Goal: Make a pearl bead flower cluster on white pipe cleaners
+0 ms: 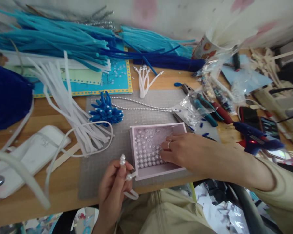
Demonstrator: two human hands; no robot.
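My left hand (113, 187) is closed around a white pipe cleaner (133, 195), bent so that both tips stick out near the fingers. Pearl beads (122, 160) sit on one tip, and another white bead (129, 177) shows at the other, beside the box's corner. My right hand (179, 151) reaches into a pale pink box (156, 171) of loose pearls (146, 154). Its fingers are curled down at the pearls; the fingertips are hidden, so what they pinch cannot be made out. Behind the box lies a bundle of bead-tipped white pipe cleaners (143, 84).
A grey cutting mat (95, 175) lies under the box. Left are a blue pipe-cleaner flower (106, 112), loose white pipe cleaners (73, 113) and a white device (26, 159) with a cable. Pliers (207, 113) and a glue gun (256, 138) with a red light lie right.
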